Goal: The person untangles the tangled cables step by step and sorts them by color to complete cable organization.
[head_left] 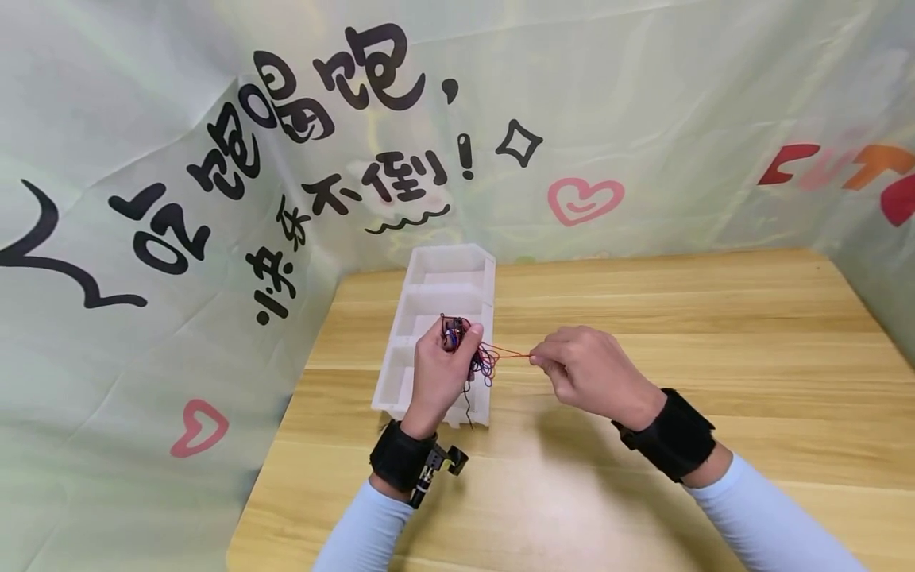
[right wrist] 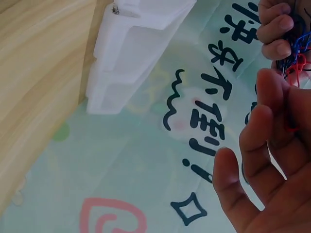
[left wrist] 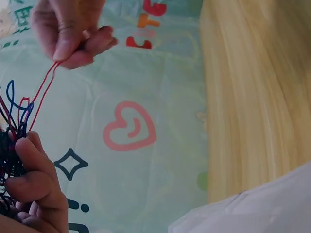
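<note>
Above a white plastic compartmented tray (head_left: 445, 287), the left grip (head_left: 443, 373) was curled round a tangle of thin red, blue and black wires (head_left: 479, 364). The right grip (head_left: 592, 370) pinched a red strand (head_left: 521, 356), stretched clear; the rest seemed yet unseparated.

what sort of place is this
Probably a screened-off workstation: pale green printed sheeting behind a light wood-grain table, and a tangle of red, blue and black wires held above it.

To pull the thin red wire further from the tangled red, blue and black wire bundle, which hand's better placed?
Right, probably: the right hand pinches the red wire apart from the bundle. The left hand grips the bundle, so seems better suited to anchoring.
</note>
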### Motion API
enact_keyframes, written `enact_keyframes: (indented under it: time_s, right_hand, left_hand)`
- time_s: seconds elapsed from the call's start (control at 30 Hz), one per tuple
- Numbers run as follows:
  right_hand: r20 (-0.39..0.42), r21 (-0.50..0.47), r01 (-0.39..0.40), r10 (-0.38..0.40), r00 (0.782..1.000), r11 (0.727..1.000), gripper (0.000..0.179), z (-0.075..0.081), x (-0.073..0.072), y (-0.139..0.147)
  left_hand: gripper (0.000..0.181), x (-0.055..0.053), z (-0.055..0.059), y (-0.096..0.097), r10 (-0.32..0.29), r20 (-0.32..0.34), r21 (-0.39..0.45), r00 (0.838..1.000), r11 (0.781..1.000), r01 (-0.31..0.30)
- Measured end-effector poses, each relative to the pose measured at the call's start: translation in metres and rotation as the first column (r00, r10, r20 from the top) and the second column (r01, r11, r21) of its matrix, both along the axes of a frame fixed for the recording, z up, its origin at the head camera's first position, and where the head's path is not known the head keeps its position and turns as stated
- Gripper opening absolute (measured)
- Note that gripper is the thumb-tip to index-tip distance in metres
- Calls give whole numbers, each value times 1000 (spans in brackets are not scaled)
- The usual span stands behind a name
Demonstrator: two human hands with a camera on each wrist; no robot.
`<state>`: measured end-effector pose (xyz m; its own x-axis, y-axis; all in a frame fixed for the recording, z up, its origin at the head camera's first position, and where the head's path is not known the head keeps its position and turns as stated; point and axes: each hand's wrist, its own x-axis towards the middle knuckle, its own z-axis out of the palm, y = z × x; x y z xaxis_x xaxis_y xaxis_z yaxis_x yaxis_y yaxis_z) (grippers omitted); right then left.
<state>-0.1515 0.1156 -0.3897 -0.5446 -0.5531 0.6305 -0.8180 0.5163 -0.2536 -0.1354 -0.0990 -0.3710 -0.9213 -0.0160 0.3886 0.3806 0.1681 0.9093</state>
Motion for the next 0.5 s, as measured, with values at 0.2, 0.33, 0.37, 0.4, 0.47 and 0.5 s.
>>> enact_keyframes:
  time_s: [0.2,0.33,0.37,0.4,0.47,0.5]
  right_hand:
    - [-36,37,32,-31,999,999,11,1,3,-6]
    - [-35,77,17,-14,999,997,25,5,7,-18]
    - [-18,73,8,-7,1000,997,25,5,7,-20]
    - [3,67,2,-3,1000,998,22,5,8,-21]
    - [50,40,-8,6,999,999,15,4,8,-24]
    - [78,22,-15,13,997,1000,11,4,8,-24]
  left_hand:
    - [15,4,2,6,30,6,-30,1000,999,-30]
    - [16,6,4,12,25,-5,-51,1000,998,-25]
    - [15,6,4,13,16,-7,-47,1000,999,-17]
    - [15,6,5,14,4,-7,-41,1000,999,-4]
    - [14,7,5,14,-28,-7,-22,1000,999,28]
    - [14,7,6,15,-45,-6,-11,999,999,45]
